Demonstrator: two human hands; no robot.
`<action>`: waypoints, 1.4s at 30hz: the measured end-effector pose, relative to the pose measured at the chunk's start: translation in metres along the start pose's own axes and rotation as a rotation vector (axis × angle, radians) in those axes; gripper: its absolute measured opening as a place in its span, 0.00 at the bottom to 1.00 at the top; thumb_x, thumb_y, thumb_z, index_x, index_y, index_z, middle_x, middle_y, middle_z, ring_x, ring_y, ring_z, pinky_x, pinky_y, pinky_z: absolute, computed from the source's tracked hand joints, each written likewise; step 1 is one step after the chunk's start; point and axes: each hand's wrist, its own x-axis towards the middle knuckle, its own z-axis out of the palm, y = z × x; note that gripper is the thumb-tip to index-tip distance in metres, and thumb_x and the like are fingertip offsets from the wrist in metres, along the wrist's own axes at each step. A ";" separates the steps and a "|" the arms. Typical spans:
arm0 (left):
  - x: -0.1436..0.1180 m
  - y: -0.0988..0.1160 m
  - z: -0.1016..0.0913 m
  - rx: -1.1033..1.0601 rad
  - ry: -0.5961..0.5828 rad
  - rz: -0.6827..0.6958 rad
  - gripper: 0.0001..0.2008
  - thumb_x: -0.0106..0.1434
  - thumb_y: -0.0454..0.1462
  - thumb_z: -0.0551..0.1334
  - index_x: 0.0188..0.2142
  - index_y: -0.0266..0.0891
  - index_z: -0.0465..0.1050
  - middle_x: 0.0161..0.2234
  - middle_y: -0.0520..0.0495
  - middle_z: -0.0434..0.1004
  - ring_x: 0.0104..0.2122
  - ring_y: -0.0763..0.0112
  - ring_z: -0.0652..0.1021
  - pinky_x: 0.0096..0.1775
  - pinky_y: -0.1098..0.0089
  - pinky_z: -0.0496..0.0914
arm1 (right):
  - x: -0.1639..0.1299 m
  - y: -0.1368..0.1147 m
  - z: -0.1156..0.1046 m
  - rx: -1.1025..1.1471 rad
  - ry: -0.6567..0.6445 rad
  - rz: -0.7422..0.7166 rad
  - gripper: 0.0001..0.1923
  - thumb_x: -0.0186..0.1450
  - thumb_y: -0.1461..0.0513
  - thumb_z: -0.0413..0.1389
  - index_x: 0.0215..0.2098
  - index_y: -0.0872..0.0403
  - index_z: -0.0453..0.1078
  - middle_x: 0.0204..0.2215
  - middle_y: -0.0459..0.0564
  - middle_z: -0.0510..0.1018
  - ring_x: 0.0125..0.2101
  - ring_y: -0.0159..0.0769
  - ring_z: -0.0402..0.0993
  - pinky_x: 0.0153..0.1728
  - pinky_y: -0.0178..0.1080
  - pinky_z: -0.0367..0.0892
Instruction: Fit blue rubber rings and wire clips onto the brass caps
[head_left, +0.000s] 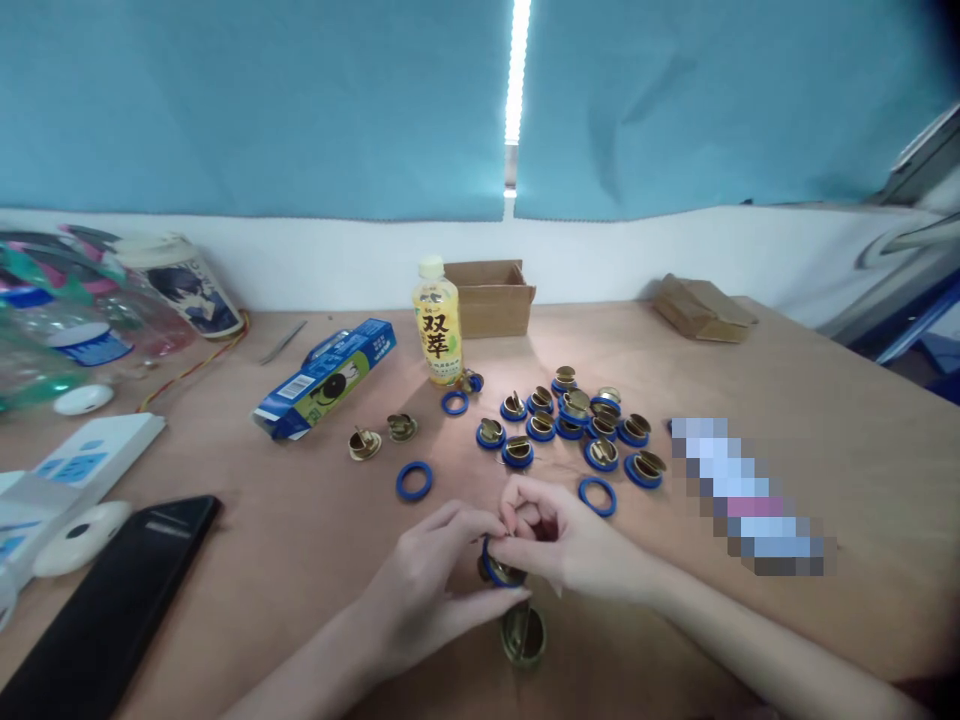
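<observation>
Low in the middle, both hands meet at a round brass-coloured fitting (pixel 508 577) with a blue ring (pixel 487 562) around its edge. My left hand (pixel 435 565) grips it from the left between thumb and fingers. From the right, my right hand (pixel 559 535) pinches at the ring's upper edge, its other fingers curled; the fingertips partly cover the ring. Just below lies another brass fitting (pixel 523 636) without a blue ring. Two more bare fittings, one nearer (pixel 365 443) and one further back (pixel 402 427), sit to the left. Loose blue rings lie at left (pixel 415 481) and right (pixel 598 496).
Several ringed fittings (pixel 570 408) cluster beyond my hands. Behind stand a yellow drink bottle (pixel 436 330) and a cardboard box (pixel 491 300). A blue carton (pixel 326 380), a black phone (pixel 112 610) and clear bottles (pixel 67 320) are at left. A pixelated object (pixel 750 500) lies at right.
</observation>
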 end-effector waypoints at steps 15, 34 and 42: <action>0.052 -0.023 0.015 0.177 0.004 0.080 0.20 0.57 0.33 0.70 0.47 0.40 0.69 0.42 0.45 0.83 0.40 0.63 0.83 0.40 0.66 0.78 | 0.026 -0.001 -0.042 -0.113 0.079 -0.150 0.15 0.62 0.55 0.63 0.33 0.53 0.63 0.16 0.32 0.62 0.15 0.24 0.58 0.17 0.29 0.55; 0.030 -0.039 0.024 -0.009 0.021 0.014 0.21 0.61 0.34 0.70 0.52 0.43 0.68 0.43 0.47 0.81 0.41 0.65 0.82 0.43 0.68 0.77 | 0.027 0.016 -0.042 -0.152 0.095 -0.054 0.09 0.65 0.61 0.61 0.36 0.52 0.64 0.16 0.32 0.60 0.16 0.24 0.58 0.19 0.29 0.53; 0.028 -0.041 0.026 -0.005 0.024 0.016 0.22 0.63 0.35 0.69 0.55 0.42 0.67 0.43 0.44 0.81 0.42 0.64 0.82 0.44 0.67 0.78 | 0.026 0.014 -0.039 -0.186 0.142 -0.055 0.11 0.64 0.60 0.62 0.34 0.52 0.63 0.17 0.33 0.58 0.17 0.24 0.54 0.20 0.30 0.52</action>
